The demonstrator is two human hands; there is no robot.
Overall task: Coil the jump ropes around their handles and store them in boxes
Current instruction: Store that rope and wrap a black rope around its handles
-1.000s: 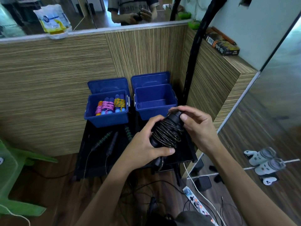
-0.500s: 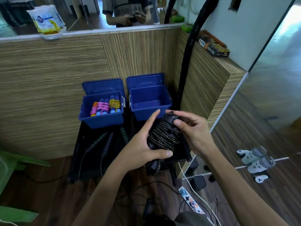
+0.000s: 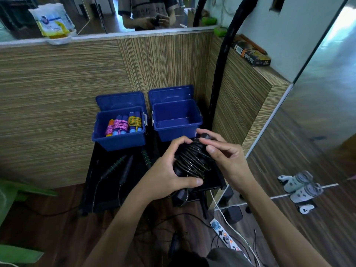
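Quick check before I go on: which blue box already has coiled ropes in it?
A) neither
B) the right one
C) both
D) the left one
D: the left blue box holds the pink coiled rope and the yellow coiled rope; the right blue box shows only bare floor.

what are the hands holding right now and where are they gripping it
Both hold the black coiled jump rope: left hand around its lower handles, right hand pinching its top end.

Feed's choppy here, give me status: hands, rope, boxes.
Left hand grips the coiled black rope; right hand pinches its top end. Right box empty, open. Left box holds two coiled ropes. Nothing blocking.
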